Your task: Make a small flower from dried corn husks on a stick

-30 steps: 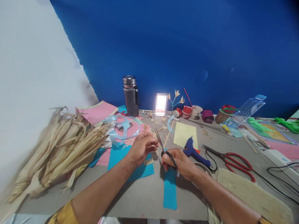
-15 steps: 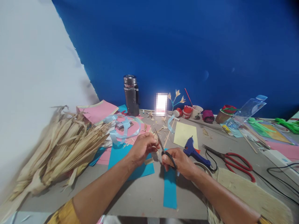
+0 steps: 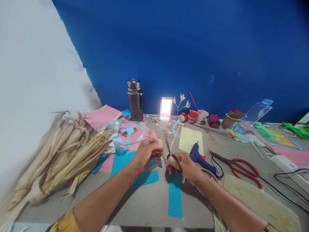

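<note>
My left hand (image 3: 150, 154) is closed in a pinch on a small pale piece of corn husk (image 3: 160, 142), mostly hidden by the fingers. Just to its right, my right hand (image 3: 181, 165) grips small black-handled scissors (image 3: 168, 143). Their blades point up and away from me and look slightly parted, beside the husk piece. Beneath my left hand lies a blue paper sheet (image 3: 120, 165) with a small tan scrap (image 3: 153, 168) on it. A narrow blue paper strip (image 3: 175, 199) runs toward me under my right hand.
A corn husk bundle (image 3: 60, 161) lies left, near a light-blue ribbon (image 3: 130, 133) and a dark flask (image 3: 135, 103). On the right are a blue glue gun (image 3: 199, 157), red-handled scissors (image 3: 243, 166), yellow paper (image 3: 190, 138) and cords. Husk flowers (image 3: 182, 98) stand behind.
The scissors have tilted more upright, and their blades have swung away from the husk piece to the right. My left hand stays nearly in place, still pinching.
</note>
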